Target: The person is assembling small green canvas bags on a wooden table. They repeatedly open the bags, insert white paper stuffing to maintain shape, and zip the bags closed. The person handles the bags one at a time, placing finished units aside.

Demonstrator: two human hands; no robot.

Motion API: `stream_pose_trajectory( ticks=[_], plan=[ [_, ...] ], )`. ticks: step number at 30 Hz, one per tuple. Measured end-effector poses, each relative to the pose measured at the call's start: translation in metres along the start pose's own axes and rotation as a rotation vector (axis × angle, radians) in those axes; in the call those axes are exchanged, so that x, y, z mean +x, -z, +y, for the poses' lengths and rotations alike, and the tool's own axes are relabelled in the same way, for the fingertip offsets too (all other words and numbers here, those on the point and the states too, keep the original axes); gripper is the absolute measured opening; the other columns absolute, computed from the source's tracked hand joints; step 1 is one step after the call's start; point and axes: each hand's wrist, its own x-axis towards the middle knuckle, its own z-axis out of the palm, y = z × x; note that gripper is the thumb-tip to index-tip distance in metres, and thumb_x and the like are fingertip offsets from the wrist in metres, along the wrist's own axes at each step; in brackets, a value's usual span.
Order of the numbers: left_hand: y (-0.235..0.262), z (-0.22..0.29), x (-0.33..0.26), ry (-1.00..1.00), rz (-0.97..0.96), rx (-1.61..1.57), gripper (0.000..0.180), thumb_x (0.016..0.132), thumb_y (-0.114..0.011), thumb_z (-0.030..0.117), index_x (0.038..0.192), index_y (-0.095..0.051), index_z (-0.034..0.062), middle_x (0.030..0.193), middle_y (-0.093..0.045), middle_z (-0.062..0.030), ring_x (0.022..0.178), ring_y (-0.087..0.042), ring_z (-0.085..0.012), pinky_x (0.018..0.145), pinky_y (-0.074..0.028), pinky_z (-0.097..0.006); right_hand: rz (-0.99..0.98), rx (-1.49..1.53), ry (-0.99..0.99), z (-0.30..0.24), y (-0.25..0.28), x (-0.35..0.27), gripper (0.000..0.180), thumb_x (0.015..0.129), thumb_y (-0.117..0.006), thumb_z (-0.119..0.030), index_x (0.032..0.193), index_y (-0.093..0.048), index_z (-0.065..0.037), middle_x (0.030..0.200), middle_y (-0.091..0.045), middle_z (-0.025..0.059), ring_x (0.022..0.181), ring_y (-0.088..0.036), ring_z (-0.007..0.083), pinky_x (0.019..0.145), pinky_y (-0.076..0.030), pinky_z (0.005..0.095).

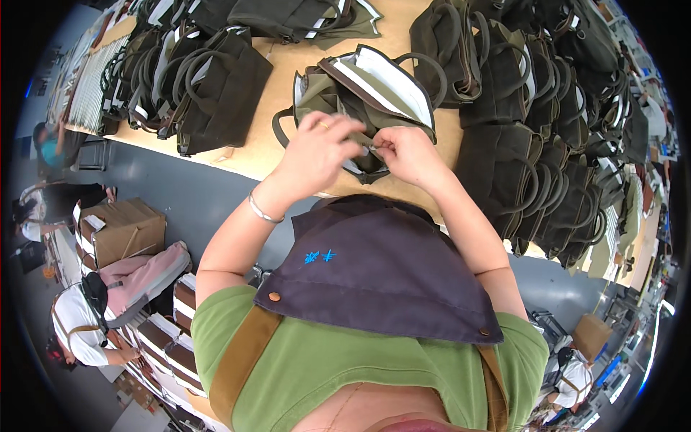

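An unfinished-looking dark olive handbag (381, 93) stands with its top gaping on the table in front of me, showing green lining and white edges. Over its near left part is my left hand (324, 151), with a ring on one finger; motion smears its fingertips. My right hand (412, 155) is closed in a pinch at the bag's near side, thumb against forefinger. Something small and pale shows at those fingertips, too small to name. One dark carrying handle (283, 128) sticks out at the bag's left, another (432, 75) at its far right.
Similar dark handbags (223, 93) crowd the wooden table (252, 137) at the left, and more (497, 165) are packed along the right. Another bag (281, 18) lies at the far edge. Behind on the left are a cardboard box (122, 230) and a person in white (79, 324).
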Motion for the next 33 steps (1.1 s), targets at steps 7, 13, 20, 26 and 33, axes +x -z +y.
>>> stream_pose_trajectory(
  ticks=[7, 13, 20, 26, 33],
  plan=[
    [-0.007, 0.011, -0.012, 0.053, -0.018, 0.101, 0.008, 0.075, -0.07, 0.019, 0.082, -0.071, 0.0154, 0.104, -0.065, 0.0027, 0.101, -0.058, -0.0162, 0.098, -0.032, -0.039, -0.035, 0.054, 0.036, 0.001, 0.0, -0.005, 0.011, 0.079, -0.068, -0.006, 0.088, -0.069, -0.002, 0.083, -0.069, 0.0159, 0.073, -0.067, 0.0287, 0.068, -0.052, 0.0362],
    [0.045, 0.011, 0.028, 0.06, 0.205, -0.01, 0.007, 0.073, -0.073, 0.02, 0.078, -0.071, 0.0158, 0.089, -0.062, 0.0056, 0.093, -0.058, -0.0146, 0.096, -0.033, -0.039, 0.001, 0.21, 0.11, -0.028, 0.06, -0.001, 0.012, 0.079, -0.069, -0.008, 0.09, -0.071, -0.002, 0.077, -0.069, 0.0138, 0.07, -0.067, 0.0277, 0.066, -0.051, 0.034],
    [0.064, 0.009, 0.048, 0.023, 0.1, -0.162, 0.011, 0.075, -0.076, 0.021, 0.08, -0.071, 0.0131, 0.092, -0.059, 0.0032, 0.101, -0.052, -0.0173, 0.101, -0.023, -0.043, -0.116, 0.118, 0.147, -0.038, 0.089, 0.001, 0.012, 0.079, -0.069, -0.007, 0.09, -0.071, -0.002, 0.078, -0.069, 0.0128, 0.07, -0.066, 0.0243, 0.067, -0.051, 0.0331],
    [0.064, 0.005, 0.049, 0.062, 0.079, -0.182, 0.014, 0.074, -0.078, 0.023, 0.078, -0.071, 0.0123, 0.093, -0.06, 0.0034, 0.103, -0.052, -0.0177, 0.102, -0.022, -0.042, -0.14, 0.158, 0.213, -0.037, 0.091, 0.0, 0.014, 0.081, -0.065, -0.004, 0.094, -0.07, -0.001, 0.086, -0.07, 0.0138, 0.08, -0.067, 0.0274, 0.074, -0.052, 0.0353],
    [0.066, 0.006, 0.045, 0.097, 0.102, -0.205, 0.014, 0.072, -0.079, 0.022, 0.076, -0.071, 0.0111, 0.094, -0.061, 0.0035, 0.103, -0.052, -0.0176, 0.101, -0.022, -0.04, -0.117, 0.111, 0.345, -0.031, 0.087, 0.002, 0.013, 0.084, -0.064, -0.002, 0.096, -0.069, 0.0, 0.085, -0.067, 0.0124, 0.077, -0.065, 0.0265, 0.069, -0.051, 0.0347]
  ],
)
